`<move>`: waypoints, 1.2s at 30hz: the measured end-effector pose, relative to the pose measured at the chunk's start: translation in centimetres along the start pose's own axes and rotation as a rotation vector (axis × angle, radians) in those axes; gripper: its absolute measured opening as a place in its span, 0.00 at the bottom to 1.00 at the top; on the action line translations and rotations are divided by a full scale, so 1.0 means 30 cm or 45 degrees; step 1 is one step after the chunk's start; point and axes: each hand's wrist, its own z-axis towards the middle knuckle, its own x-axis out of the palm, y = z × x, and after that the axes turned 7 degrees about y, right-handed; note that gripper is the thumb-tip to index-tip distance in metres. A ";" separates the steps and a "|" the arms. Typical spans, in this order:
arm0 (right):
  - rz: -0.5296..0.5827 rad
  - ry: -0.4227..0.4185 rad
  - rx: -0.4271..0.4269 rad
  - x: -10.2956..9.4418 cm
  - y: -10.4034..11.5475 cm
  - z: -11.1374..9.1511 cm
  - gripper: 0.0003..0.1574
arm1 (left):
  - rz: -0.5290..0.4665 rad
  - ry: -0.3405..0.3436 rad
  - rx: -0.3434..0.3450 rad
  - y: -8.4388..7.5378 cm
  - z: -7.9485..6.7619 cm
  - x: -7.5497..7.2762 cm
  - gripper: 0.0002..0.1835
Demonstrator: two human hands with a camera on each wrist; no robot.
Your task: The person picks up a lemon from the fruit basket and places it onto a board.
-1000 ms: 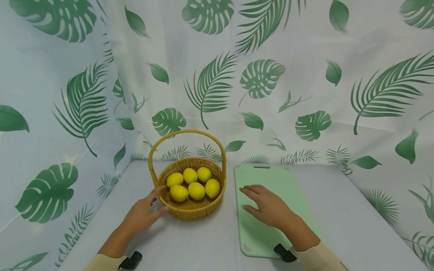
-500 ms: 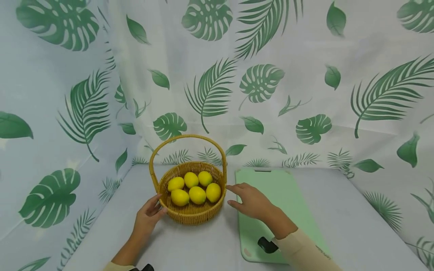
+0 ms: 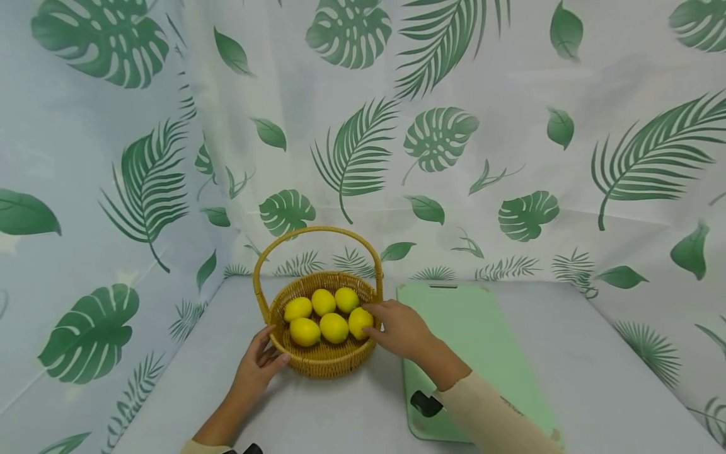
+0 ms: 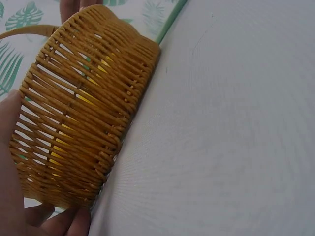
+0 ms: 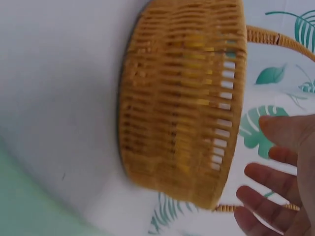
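A brown wicker basket [image 3: 323, 366] with a tall arched handle [image 3: 317, 230] holds several yellow lemons [image 3: 333, 328]. My left hand [image 3: 252, 372] grips the basket's left side, its thumb at the rim and the fingers curled against the wickerwork in the left wrist view. Over the right rim reaches my right hand [image 3: 404, 331], its fingertips at the rightmost lemon [image 3: 360, 323] and overlapping it in the head view. In the right wrist view the fingers of that hand [image 5: 275, 182] are spread above the rim, with nothing held between them.
A pale green cutting board [image 3: 471, 353] lies flat on the white tabletop [image 3: 584, 353], right of the basket and partly under my right forearm. White curtains with a green leaf print [image 3: 363, 157] stand behind and at both sides.
My right hand has moved left from above the cutting board to over the basket's right rim. My left hand has closed in on the basket's left side. The lemons stay in place.
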 end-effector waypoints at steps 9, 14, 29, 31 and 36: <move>-0.027 0.154 0.131 0.048 0.070 0.097 0.34 | 0.047 -0.014 -0.043 -0.010 -0.004 0.010 0.40; -0.052 0.246 0.150 0.077 0.103 0.135 0.35 | 0.076 -0.011 -0.075 -0.004 -0.006 0.014 0.40; -0.247 0.328 0.261 0.137 0.158 0.206 0.46 | 0.157 -0.046 -0.123 -0.021 -0.010 0.006 0.40; -0.261 0.340 0.260 0.145 0.157 0.215 0.45 | 0.169 -0.045 -0.115 -0.021 -0.005 0.007 0.39; -0.308 0.342 0.249 0.156 0.153 0.225 0.42 | 0.188 -0.059 -0.123 -0.012 0.004 0.020 0.39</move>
